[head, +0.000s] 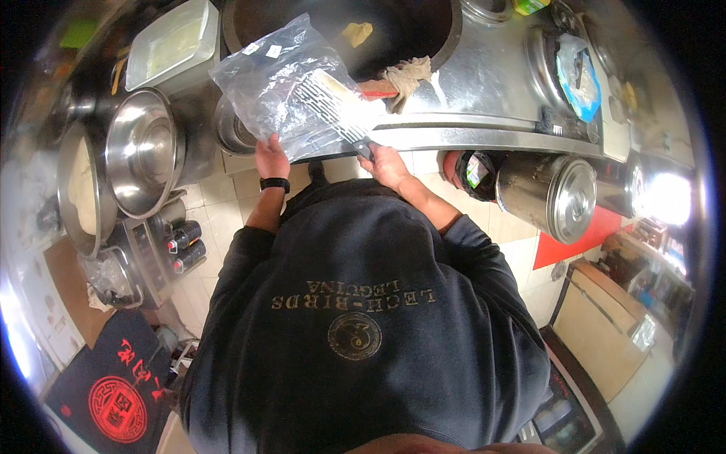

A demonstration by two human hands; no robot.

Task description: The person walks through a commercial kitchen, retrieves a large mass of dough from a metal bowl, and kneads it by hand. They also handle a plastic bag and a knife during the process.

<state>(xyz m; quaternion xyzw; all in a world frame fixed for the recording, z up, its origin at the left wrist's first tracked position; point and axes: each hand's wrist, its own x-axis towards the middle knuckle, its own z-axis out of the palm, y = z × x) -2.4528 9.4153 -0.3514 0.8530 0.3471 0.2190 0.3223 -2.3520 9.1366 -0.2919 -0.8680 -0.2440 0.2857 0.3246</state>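
My left hand, with a black band on its wrist, pinches the lower edge of a clear plastic bag that bears small white labels. The bag is crumpled and spread over the counter edge. My right hand grips the dark riveted handle of a broad flat tool with a striped, slot-like pattern; glare hides its right edge. The tool overlaps the bag's right side; whether it lies inside or against the bag I cannot tell. Beyond them is a large dark wok holding a yellowish piece.
A rag lies at the wok's near rim on the steel counter. To the left are a steel basin, a pan of pale dough-like material and a plastic tub. A lidded steel pot stands at right.
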